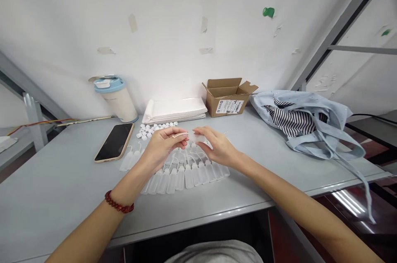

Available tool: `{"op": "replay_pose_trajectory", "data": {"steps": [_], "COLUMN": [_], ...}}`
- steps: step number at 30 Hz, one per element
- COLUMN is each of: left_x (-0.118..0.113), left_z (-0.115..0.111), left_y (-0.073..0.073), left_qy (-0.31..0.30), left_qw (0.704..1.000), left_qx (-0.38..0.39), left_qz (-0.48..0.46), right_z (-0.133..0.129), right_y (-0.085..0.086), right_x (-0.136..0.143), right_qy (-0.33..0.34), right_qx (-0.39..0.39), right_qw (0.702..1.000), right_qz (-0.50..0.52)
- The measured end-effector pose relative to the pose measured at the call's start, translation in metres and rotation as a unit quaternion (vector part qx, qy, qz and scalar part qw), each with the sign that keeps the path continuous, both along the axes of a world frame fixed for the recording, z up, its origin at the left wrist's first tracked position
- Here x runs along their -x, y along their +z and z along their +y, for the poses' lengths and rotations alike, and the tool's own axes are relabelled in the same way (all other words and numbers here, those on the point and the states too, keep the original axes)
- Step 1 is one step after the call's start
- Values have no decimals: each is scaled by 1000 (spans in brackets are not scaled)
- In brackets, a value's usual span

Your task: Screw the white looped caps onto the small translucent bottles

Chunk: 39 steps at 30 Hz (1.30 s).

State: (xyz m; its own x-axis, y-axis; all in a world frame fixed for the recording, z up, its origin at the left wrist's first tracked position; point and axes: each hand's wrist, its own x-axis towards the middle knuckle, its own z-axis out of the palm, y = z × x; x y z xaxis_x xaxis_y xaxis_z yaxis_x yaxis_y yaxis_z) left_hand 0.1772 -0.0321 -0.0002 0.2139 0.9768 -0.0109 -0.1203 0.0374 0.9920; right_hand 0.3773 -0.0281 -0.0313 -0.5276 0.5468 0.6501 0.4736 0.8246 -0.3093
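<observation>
My left hand [164, 143] is closed, its thumb and fingers pinching a small pale piece near the middle of the table. Facing it, my right hand [215, 143] grips a small translucent bottle [196, 137] between thumb and fingers. The two hands are close together above a row of translucent bottles [180, 178] lying side by side, several with thin curved tubes at their tops. More bottles [130, 159] lie left of my left wrist. Small white caps [147, 131] are scattered behind my left hand. The fingers partly hide both held pieces.
A phone [114, 142] lies at the left, before a cream tumbler with a blue lid [116, 99]. White sheets or envelopes [176, 110] are stacked at the back beside an open cardboard box [228, 99]. A light blue cloth bag [335, 112] rests at the right, its strap over the table edge.
</observation>
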Motion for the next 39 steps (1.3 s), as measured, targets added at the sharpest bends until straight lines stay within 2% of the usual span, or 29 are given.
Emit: {"op": "replay_pose_trajectory", "data": {"steps": [8, 15, 18, 22, 26, 30, 35, 38, 39], "left_x": [-2, -6, -9, -13, -15, -14, -16, -15, -13], "left_z": [-4, -5, -7, -10, -13, -12, -15, -35, -44], "left_y": [2, -2, -4, -5, -5, -6, -1, 14, 20], "left_qy": [19, -11, -21, -19, 23, 41, 69, 139, 170], "left_qw": [997, 995, 997, 999, 992, 983, 962, 937, 936], "left_qx": [37, 44, 26, -37, -110, -145, -186, -239, -247], "left_qz": [-67, -87, -74, -30, 49, 108, 187, 212, 185], "right_z": [-3, -8, -10, -11, -10, -9, -10, -7, -5], "right_y": [0, 3, 7, 9, 6, 4, 6, 10, 11], "right_x": [2, 5, 6, 6, 6, 6, 7, 6, 5], "right_qy": [6, 17, 32, 39, 29, 16, 15, -2, -10], "right_qx": [24, 63, 84, 103, 84, 76, 176, 259, 278], "right_qw": [997, 993, 992, 988, 989, 989, 969, 937, 926], "right_qz": [71, 94, 89, 110, 122, 122, 171, 233, 253]}}
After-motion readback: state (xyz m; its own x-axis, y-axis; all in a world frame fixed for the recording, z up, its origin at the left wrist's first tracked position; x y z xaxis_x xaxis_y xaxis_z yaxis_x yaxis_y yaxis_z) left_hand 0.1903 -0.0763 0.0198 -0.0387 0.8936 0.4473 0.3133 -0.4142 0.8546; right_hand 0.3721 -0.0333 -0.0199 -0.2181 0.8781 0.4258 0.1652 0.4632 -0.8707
